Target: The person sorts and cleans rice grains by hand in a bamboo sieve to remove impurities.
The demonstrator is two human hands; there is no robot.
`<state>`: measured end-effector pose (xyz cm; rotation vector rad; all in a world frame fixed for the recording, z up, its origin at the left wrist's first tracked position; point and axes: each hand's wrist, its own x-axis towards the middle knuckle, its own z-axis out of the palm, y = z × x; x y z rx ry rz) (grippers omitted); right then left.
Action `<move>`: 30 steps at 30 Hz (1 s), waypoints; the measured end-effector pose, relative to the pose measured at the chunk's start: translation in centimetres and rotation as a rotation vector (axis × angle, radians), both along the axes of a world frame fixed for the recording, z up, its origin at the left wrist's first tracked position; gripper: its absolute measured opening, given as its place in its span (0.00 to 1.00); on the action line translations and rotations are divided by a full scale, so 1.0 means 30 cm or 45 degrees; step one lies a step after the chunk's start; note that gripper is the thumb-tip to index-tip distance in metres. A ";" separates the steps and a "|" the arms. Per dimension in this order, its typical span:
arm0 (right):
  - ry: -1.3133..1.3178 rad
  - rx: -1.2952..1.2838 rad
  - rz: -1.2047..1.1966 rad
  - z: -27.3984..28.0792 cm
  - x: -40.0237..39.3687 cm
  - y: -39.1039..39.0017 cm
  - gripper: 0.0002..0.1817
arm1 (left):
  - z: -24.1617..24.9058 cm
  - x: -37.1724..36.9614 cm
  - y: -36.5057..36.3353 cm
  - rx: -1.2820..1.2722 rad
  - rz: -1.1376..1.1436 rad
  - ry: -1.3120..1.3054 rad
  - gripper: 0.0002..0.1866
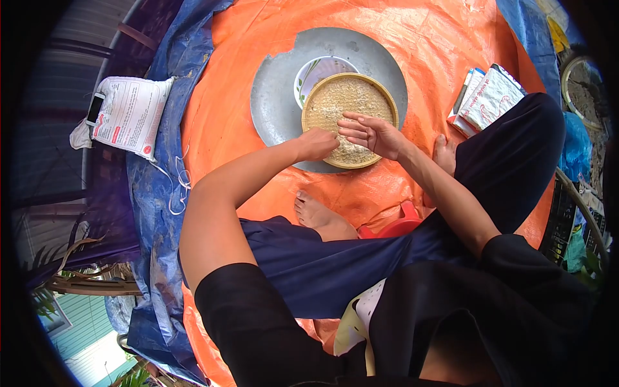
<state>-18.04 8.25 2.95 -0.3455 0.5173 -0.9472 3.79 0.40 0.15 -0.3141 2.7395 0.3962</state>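
Note:
A round woven basket [329, 106] with pale grains or flakes in it lies over a white plate [322, 68] with a green leaf pattern. Both rest on a round grey metal sheet [274, 97]. At the basket's lower left edge is my left hand [318, 144], its fingers curled; what they hold, if anything, is hidden. Above the basket's right part, my right hand [373, 134] has its fingers stretched out and slightly apart, with nothing visible in it. The fingertips of the two hands are close together.
An orange tarp [245, 32] lies under everything, with blue tarp [161, 206] at the left. Folded printed sacks [487, 97] lie at the right. A phone [95, 108] rests on a white sack [132, 116]. A red plastic object [400, 226] is near my feet.

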 end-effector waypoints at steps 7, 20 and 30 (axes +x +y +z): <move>-0.079 0.107 -0.033 -0.006 -0.013 -0.010 0.25 | 0.002 0.003 0.002 0.008 -0.004 0.027 0.06; -0.069 0.073 -0.034 0.003 -0.015 -0.009 0.26 | 0.008 0.001 0.003 0.020 -0.006 0.049 0.06; -0.050 0.081 -0.021 0.006 -0.010 -0.010 0.27 | 0.018 -0.004 0.003 0.025 -0.005 0.024 0.06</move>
